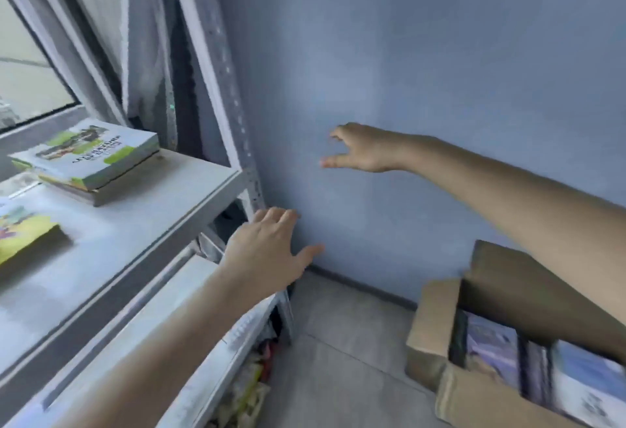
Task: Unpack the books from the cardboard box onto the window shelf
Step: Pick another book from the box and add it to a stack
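Note:
The grey window shelf [142, 224] runs along the left. A small stack of books [91, 159] with a white and green cover on top lies at its far end. A yellow-green book [23, 237] lies nearer, at the left edge. The cardboard box [437, 332] stands open on the floor at the lower right, with several books [528, 363] upright inside. My left hand [267, 251] hovers empty, fingers spread, just off the shelf's right corner. My right hand [362, 149] is empty too, held out in front of the blue wall, its forearm crossing above the box.
A blue wall [440, 71] fills the background. A metal shelf post [220, 88], a curtain [111, 20] and the window [27, 65] stand behind the shelf. Lower shelves [189, 343] hold packets and papers [250, 383]. Grey floor tiles [342, 343] lie between shelf and box.

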Demonstrator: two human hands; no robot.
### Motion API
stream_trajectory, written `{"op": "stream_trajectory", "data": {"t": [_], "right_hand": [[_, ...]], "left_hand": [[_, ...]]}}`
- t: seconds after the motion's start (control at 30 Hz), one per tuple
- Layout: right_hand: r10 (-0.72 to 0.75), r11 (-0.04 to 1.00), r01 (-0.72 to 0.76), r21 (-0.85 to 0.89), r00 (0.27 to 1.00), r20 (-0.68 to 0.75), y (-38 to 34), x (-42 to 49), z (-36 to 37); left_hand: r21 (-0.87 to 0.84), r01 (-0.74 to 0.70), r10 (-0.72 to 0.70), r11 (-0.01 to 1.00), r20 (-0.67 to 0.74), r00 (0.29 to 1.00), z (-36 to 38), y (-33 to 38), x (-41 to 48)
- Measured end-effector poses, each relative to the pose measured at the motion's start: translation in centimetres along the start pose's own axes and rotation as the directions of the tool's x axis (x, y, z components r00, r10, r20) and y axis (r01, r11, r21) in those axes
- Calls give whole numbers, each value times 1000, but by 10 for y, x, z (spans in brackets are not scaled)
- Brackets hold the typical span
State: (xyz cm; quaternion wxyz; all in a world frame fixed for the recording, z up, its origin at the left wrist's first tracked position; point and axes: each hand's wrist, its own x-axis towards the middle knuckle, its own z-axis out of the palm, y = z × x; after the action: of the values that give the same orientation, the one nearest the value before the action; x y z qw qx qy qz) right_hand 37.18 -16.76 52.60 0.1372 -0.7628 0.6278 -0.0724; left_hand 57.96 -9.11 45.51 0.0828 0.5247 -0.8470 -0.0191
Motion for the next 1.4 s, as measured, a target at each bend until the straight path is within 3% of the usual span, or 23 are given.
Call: {"op": "stream_trajectory", "data": {"t": [0.2,0.43,0.67,0.83,0.97,1.1,1.4], "right_hand": [[282,959,-283,25,959,38,170,-123,6],[475,863,-492,118,868,142,303,-179,58],[642,677,-720,155,680,353,448,-195,166],[667,549,-815,186,562,490,532,-210,258],[639,507,-838,203,524,563,578,-216,345],[599,436,-859,267,499,627,615,-226,440],[676,244,-874,420,464,573,653,-234,577]], "left_hand": [[-84,-184,192,979,104,976,61,151,23],[-141,-289,316,947,250,915,142,255,70],[-137,-315,341,939,500,796,286,326,138],[-115,-309,310,944,628,714,399,365,163],[-94,-267,255,959,695,673,493,385,164],[-62,-134,135,989,752,645,587,397,155],[52,95,-97,994,826,555,721,399,135]]}}
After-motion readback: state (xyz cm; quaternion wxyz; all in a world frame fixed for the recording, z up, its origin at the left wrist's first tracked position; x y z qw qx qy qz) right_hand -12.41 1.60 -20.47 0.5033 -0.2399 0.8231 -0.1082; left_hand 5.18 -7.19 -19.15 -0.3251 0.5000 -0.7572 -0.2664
